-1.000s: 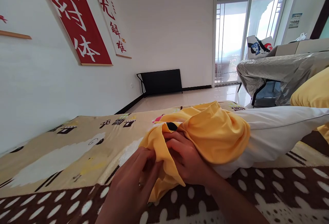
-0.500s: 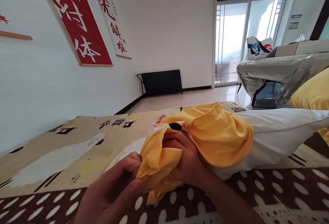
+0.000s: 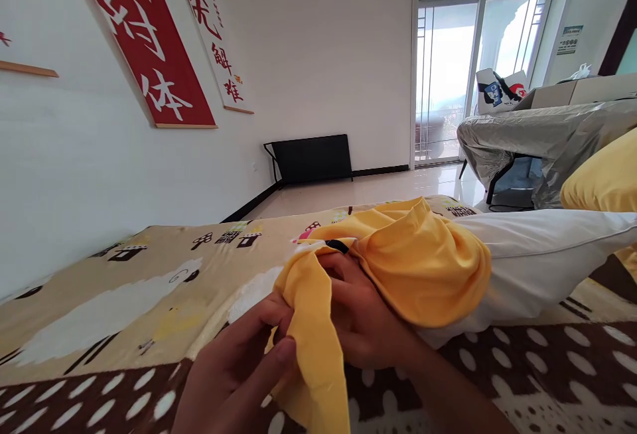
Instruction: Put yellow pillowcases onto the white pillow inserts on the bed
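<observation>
A yellow pillowcase [image 3: 423, 261] is bunched partly over a white pillow [image 3: 537, 255] that lies on the bed. Fingers of my left hand [image 3: 243, 361] are closed on a loose flap of the pillowcase, which hangs down toward the bed's near edge. My right hand [image 3: 368, 318] grips the gathered fabric just to the right, its fingertips partly hidden in the folds. Above those fingers a small black patch shows between the folds; what it is I cannot tell.
A patterned beige and brown blanket [image 3: 124, 314] covers the bed. Another yellow pillow [image 3: 604, 175] is at the right edge. Beyond the bed are a folded black frame [image 3: 313, 158] against the wall and a plastic-covered table [image 3: 537, 132] bearing boxes.
My left hand has moved slightly right, and the flap of pillowcase it pinches now hangs long and straight instead of crumpled. My right hand has stayed nearly in place.
</observation>
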`<control>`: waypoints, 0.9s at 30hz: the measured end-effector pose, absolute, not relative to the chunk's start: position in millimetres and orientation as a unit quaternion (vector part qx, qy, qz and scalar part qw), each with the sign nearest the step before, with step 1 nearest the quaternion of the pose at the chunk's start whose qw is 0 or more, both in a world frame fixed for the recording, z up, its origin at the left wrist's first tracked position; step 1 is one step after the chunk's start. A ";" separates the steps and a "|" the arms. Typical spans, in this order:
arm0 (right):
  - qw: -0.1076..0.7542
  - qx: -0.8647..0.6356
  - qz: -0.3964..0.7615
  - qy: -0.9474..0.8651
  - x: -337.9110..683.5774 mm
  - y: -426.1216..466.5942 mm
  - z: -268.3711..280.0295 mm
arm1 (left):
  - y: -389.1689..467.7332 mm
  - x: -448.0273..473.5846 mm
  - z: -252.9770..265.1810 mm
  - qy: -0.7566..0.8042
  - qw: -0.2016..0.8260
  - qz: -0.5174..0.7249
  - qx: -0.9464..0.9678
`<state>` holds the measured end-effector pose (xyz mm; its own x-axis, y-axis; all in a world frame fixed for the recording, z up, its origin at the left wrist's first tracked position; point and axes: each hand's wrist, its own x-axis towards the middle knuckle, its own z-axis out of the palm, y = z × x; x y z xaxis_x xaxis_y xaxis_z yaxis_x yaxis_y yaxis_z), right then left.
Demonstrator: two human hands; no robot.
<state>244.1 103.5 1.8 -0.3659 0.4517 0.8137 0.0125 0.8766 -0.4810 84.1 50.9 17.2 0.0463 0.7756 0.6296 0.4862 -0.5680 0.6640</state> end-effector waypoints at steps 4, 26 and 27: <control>0.531 -0.126 0.237 -0.804 244.5 107.8 -3.4 | 55.4 84.6 13.1 0.441 0.210 0.539 0.687; 0.523 -0.100 0.277 -0.800 246.6 110.6 -2.6 | 65.8 72.4 11.7 0.405 0.290 0.496 0.711; 0.526 -0.094 0.276 -0.799 246.8 110.4 -1.9 | 65.2 73.7 11.8 0.403 0.261 0.500 0.721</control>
<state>246.8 110.4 -1.9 -0.4287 0.4399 0.7891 -0.1408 0.8302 -0.5393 73.7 65.2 11.8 0.1752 0.8412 0.5116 0.3196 -0.5401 0.7786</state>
